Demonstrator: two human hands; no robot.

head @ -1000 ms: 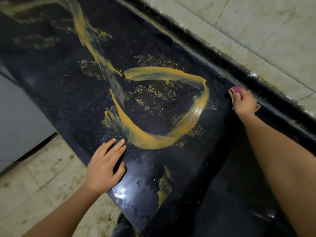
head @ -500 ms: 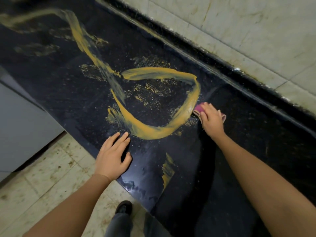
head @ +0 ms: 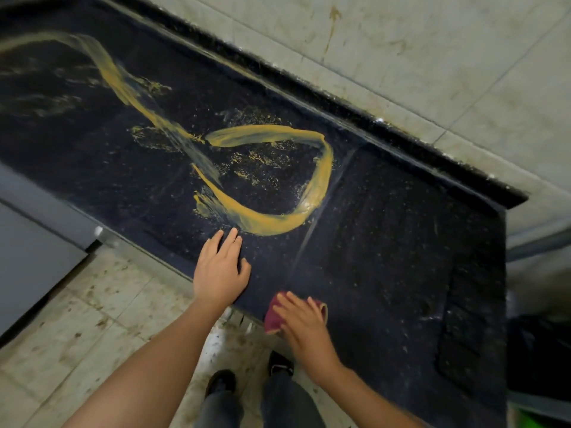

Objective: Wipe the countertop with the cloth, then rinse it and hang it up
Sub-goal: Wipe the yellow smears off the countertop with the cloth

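A black speckled countertop [head: 386,242] runs diagonally across the view, with a wide looping yellow smear [head: 272,220] in its middle. My right hand [head: 304,325] presses a small dark red cloth [head: 273,316] flat with straight fingers at the counter's front edge. A thin wet streak leads from the smear's right side down to the cloth. My left hand [head: 221,270] rests flat on the counter near the front edge, its fingertips just short of the smear.
A raised black backsplash ledge [head: 355,106] and a stained tiled wall [head: 432,57] border the counter's far side. A grey cabinet front [head: 27,264] stands at the left. Dirty floor tiles [head: 92,319] and my shoes [head: 222,381] lie below the counter edge.
My right hand has dragged the cloth from the back ledge, past the smear's right side, down to the front edge, clearing the small lower smear. My left hand stayed flat.
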